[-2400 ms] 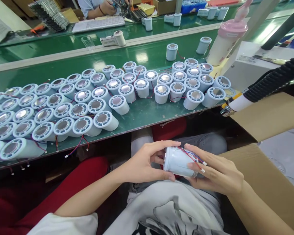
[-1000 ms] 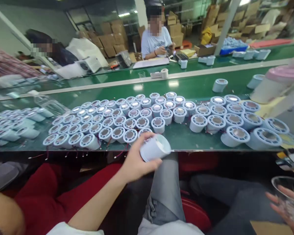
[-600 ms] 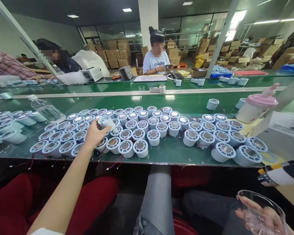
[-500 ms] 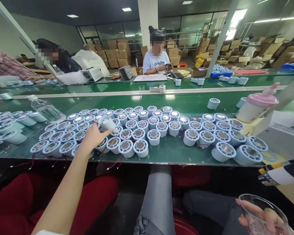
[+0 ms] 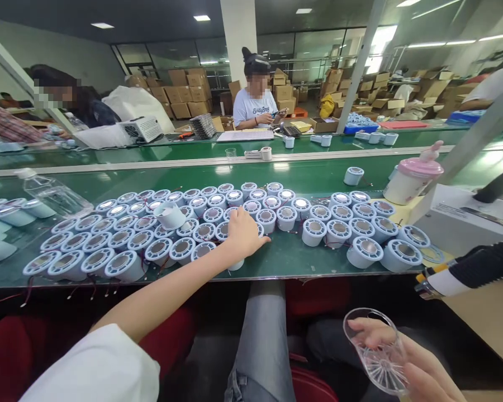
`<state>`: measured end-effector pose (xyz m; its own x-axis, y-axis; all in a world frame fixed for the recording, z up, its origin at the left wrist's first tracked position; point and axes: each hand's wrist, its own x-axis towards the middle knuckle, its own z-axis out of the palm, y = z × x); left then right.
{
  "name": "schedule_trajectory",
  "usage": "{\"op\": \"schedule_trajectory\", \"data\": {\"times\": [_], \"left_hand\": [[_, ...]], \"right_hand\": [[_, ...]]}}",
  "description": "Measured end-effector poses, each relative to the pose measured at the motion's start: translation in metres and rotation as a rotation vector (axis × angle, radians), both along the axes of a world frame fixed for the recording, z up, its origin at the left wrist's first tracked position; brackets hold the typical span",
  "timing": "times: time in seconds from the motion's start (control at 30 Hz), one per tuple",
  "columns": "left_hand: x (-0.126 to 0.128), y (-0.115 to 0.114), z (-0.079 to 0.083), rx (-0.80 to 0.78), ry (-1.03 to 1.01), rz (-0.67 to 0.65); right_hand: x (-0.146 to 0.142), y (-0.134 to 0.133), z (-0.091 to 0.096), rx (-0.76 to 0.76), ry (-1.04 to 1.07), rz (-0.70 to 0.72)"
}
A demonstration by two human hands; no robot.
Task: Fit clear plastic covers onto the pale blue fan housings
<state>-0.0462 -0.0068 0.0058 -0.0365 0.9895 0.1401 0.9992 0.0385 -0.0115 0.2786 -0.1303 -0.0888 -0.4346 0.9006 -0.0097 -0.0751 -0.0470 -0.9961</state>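
Note:
My left hand (image 5: 243, 233) reaches over the front of a cluster of light-blue round motor housings (image 5: 266, 220), its thumb stretched out to the right and no piece visible in its grasp. The hand and forearm cover some of the housings beneath. To its left, a light-blue cup-shaped piece (image 5: 170, 216) rests on top of the housings. Low on the right, below the table edge, my right hand (image 5: 419, 357) is closed around a clear plastic cup (image 5: 379, 354), tilted so that radial ribs show at its bottom.
More housings (image 5: 364, 251) stand right of centre, with thin wires trailing. A clear bottle (image 5: 56, 192) lies tilted at left. A pink-lidded cup (image 5: 413, 178), a grey box (image 5: 465, 223) and a black-handled tool (image 5: 465, 276) are at right. A co-worker (image 5: 255, 106) sits across the green belt.
My left hand has let go of the light-blue cup-shaped piece, leaving it on the housings, and moved right. My right hand has brought the clear cup left and up. The view has shifted.

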Motion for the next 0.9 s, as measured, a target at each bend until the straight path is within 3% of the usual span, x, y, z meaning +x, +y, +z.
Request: {"op": "schedule_trajectory", "data": {"times": [0.07,0.13,0.2,0.27,0.33,0.4,0.47,0.57,0.67,0.8,0.9], "left_hand": [[-0.004,-0.016,0.007,-0.008,-0.030,-0.006],[-0.004,-0.039,0.014,-0.059,-0.232,-0.043],[0.004,-0.061,0.012,-0.230,-0.762,-0.123],[0.017,-0.075,-0.002,-0.535,-1.354,-0.174],[0.034,-0.082,-0.022,-0.878,-1.653,-0.144],[0.049,-0.084,-0.039,-1.114,-1.610,-0.136],[0.060,-0.084,-0.046,-1.149,-1.396,-0.236],[0.067,-0.083,-0.039,-0.891,-1.057,-0.476],[0.068,-0.086,-0.032,-0.643,-0.866,-0.546],[0.068,-0.091,-0.043,-0.509,-0.941,-0.519],[0.066,-0.093,-0.057,-0.434,-1.031,-0.514]], "right_hand": [[0.001,0.000,0.004,0.100,-0.076,-0.003],[-0.002,0.000,0.008,0.229,-0.160,-0.014],[-0.011,0.000,0.013,0.391,-0.313,-0.023],[-0.024,0.002,0.021,0.573,-0.513,-0.028],[-0.038,0.006,0.030,0.739,-0.704,-0.066],[-0.048,0.011,0.037,0.878,-0.844,-0.107],[-0.053,0.015,0.041,0.960,-0.967,-0.101],[-0.053,0.017,0.040,0.969,-1.111,-0.029],[-0.049,0.015,0.036,0.853,-1.116,0.004],[-0.044,0.012,0.034,0.608,-0.955,0.008],[-0.040,0.011,0.035,0.451,-0.711,0.020]]}}
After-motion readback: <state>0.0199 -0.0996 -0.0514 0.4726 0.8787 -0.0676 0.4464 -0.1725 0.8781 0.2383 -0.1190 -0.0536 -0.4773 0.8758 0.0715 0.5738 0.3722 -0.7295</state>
